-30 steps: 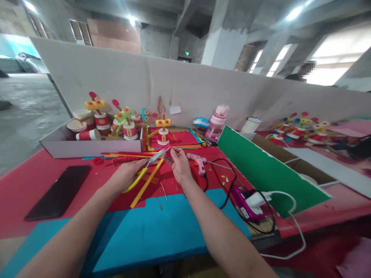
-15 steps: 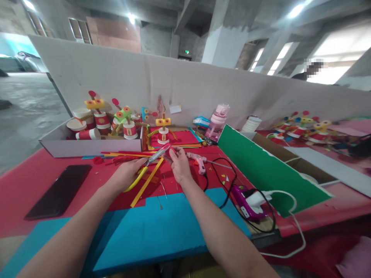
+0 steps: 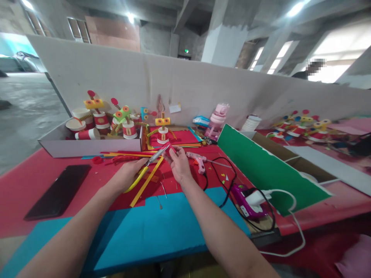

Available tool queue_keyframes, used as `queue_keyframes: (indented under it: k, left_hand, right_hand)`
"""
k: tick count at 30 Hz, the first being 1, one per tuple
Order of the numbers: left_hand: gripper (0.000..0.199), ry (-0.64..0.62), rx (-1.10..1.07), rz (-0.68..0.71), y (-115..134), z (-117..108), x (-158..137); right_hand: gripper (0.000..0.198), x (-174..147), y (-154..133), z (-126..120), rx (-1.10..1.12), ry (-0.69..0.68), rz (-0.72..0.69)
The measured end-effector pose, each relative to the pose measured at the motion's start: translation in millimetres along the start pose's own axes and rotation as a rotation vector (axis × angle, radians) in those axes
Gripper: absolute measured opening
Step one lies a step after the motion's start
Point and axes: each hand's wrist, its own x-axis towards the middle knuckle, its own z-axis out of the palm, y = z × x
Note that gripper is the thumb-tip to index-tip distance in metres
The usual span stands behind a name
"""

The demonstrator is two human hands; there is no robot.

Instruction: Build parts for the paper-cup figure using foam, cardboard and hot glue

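My left hand (image 3: 129,174) is closed around the yellow handles of a pair of scissors (image 3: 139,179), whose blades point up and to the right. At the blade tips, my right hand (image 3: 179,164) pinches a small piece of red paper (image 3: 166,146). The blades touch or overlap that piece; I cannot tell exactly how. A yellow paper strip (image 3: 147,182) lies slantwise on the red tabletop just below the scissors. Behind my hands stands a paper-cup figure (image 3: 162,134) with a yellow head and springy folded arms.
A white box (image 3: 95,148) with cups and figures stands back left. A black phone (image 3: 59,192) lies in front of it. Right of my hands are a pink glue gun (image 3: 199,162), a purple power strip (image 3: 248,204) with cables, and a green-sided box (image 3: 269,172). Blue board (image 3: 150,235) covers the near edge.
The scissor blades look slightly more closed at the red paper. Both hands stay in nearly the same place, and the view has shifted very slightly.
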Motion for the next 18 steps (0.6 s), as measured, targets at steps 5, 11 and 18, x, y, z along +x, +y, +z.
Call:
queue_keyframes:
  k: [5,11,18]
  left_hand:
    - [0.042,0.044,0.046,-0.019,2.0,-3.4,-2.5]
    - [0.042,0.042,0.104,-0.037,4.6,-7.5,-3.0]
    - [0.047,0.017,0.176,-0.07,1.7,-6.4,-1.8]
  right_hand:
    - [0.032,3.0,-4.6,-2.3,-0.024,0.012,-0.01]
    - [0.031,3.4,-9.8,-3.3,-0.004,-0.014,0.003]
    - [0.03,5.2,-5.0,-6.3,-0.088,-0.01,-0.05]
